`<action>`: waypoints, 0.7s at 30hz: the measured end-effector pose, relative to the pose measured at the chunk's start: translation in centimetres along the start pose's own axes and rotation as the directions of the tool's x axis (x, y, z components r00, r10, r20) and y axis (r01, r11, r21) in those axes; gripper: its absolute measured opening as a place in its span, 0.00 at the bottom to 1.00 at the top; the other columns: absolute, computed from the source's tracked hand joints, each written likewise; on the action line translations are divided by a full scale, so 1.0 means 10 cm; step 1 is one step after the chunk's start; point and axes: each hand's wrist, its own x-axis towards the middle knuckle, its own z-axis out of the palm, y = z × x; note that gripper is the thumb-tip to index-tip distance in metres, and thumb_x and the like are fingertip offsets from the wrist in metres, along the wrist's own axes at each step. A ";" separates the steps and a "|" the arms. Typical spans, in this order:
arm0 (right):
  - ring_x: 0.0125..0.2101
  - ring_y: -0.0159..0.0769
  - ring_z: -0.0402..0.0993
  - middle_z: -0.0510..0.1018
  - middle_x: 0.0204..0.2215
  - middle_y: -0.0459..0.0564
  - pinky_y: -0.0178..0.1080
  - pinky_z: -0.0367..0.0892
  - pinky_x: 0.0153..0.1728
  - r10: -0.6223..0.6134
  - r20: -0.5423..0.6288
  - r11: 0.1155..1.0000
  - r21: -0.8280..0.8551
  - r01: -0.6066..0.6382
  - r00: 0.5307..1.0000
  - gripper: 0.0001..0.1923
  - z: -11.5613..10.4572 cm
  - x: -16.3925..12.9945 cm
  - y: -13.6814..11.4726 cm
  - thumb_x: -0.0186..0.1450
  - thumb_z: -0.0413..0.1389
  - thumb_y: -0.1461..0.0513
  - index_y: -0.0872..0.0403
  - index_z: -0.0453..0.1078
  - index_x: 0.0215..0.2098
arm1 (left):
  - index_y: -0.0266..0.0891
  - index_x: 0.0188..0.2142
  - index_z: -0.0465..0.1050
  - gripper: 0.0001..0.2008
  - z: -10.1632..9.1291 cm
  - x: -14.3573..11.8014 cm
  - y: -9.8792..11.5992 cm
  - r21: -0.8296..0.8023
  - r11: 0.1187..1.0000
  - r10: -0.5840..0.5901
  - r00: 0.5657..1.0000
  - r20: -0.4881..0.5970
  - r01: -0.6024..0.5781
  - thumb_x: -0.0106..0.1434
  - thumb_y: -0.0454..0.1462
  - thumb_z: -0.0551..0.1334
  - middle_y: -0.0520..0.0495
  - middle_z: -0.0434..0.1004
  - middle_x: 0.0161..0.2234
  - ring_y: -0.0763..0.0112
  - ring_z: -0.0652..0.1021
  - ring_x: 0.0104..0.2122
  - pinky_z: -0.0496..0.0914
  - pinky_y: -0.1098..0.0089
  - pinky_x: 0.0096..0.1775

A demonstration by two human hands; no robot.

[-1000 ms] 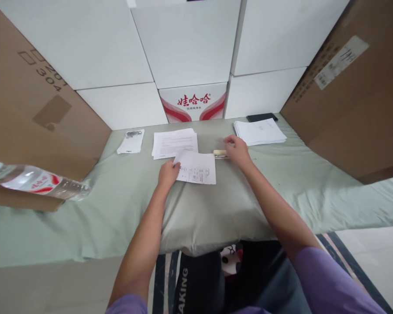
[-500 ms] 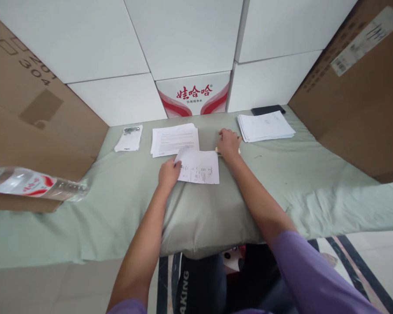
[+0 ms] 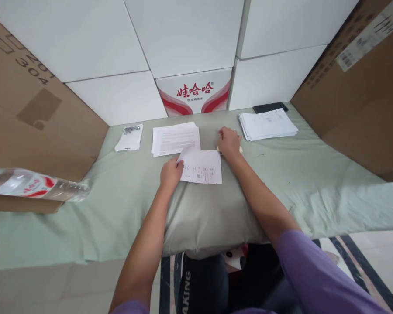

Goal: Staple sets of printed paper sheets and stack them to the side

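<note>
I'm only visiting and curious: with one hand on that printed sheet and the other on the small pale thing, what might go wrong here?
The sheet lies on soft, bulging cloth, so it might crease under the left hand. The small pale object is mostly hidden under the right hand, so its grip may slip.

The white carton [image 3: 194, 92] ahead of me reads "娃哈哈" in red; the cardboard box [image 3: 36, 100] on my left shows "304"; the dark fabric [image 3: 196, 288] below me reads "AKING".
</note>
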 end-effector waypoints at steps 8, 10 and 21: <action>0.54 0.57 0.65 0.74 0.53 0.66 0.57 0.55 0.51 0.025 0.131 0.982 -0.187 0.000 0.991 0.23 -0.01 -0.04 -0.09 0.69 0.41 0.71 0.55 0.73 0.52 | 0.38 0.48 0.82 0.18 -0.02 -0.02 0.04 0.054 0.999 0.004 0.999 0.032 -0.005 0.69 0.42 0.55 0.34 0.84 0.40 0.48 0.82 0.42 0.71 0.59 0.43; 0.55 0.57 0.64 0.73 0.55 0.65 0.57 0.55 0.52 0.021 0.163 0.969 -0.245 0.019 0.986 0.24 -0.03 -0.04 -0.12 0.70 0.40 0.71 0.55 0.72 0.54 | 0.37 0.49 0.81 0.19 -0.03 -0.03 0.06 0.088 0.996 0.001 0.999 0.043 -0.005 0.69 0.41 0.54 0.34 0.84 0.41 0.49 0.82 0.43 0.71 0.59 0.44; 0.59 0.57 0.62 0.70 0.59 0.63 0.60 0.55 0.56 -0.059 0.255 0.943 -0.304 0.137 0.965 0.23 0.06 0.04 -0.24 0.72 0.39 0.69 0.54 0.70 0.57 | 0.36 0.48 0.82 0.18 -0.06 0.03 0.01 0.055 0.998 -0.012 0.999 0.036 0.010 0.69 0.42 0.56 0.36 0.84 0.41 0.51 0.82 0.43 0.71 0.61 0.43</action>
